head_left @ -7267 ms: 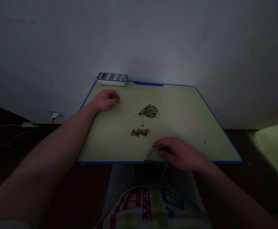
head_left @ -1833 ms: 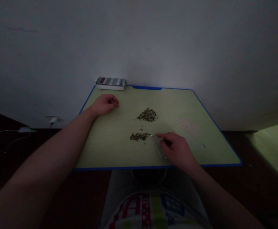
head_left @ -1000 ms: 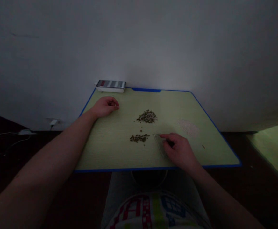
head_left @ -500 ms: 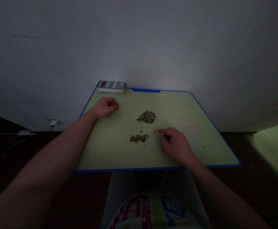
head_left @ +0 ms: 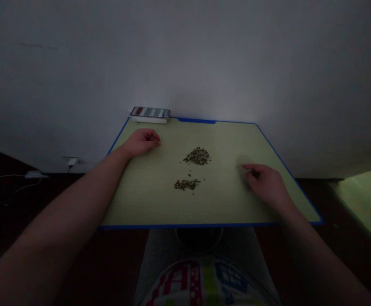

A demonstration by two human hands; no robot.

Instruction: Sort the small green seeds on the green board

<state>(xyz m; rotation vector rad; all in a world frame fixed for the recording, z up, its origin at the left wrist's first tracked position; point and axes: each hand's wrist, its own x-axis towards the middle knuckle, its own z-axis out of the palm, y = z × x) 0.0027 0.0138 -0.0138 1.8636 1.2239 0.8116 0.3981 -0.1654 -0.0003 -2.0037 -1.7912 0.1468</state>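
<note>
My right hand is over the right part of the board, index finger stretched and thumb closed on a thin clear piece, perhaps plastic; its exact kind is hard to make out. At the left, my left hand rests with its fingers loosely curled and nothing visible in them. Between the hands lie a larger pile of small dark grains or seeds and, nearer me, a smaller pile of the same grains. A few strays lie around both.
The pale tabletop has a blue rim. A phone lies on a white box at the back left, against the wall. A plug and cables are at the far left. The room is dim.
My right hand has moved right, away from the dark piles, with the clear piece. It now covers the area where a pale patch of fine bits lay. My left hand stays put.
</note>
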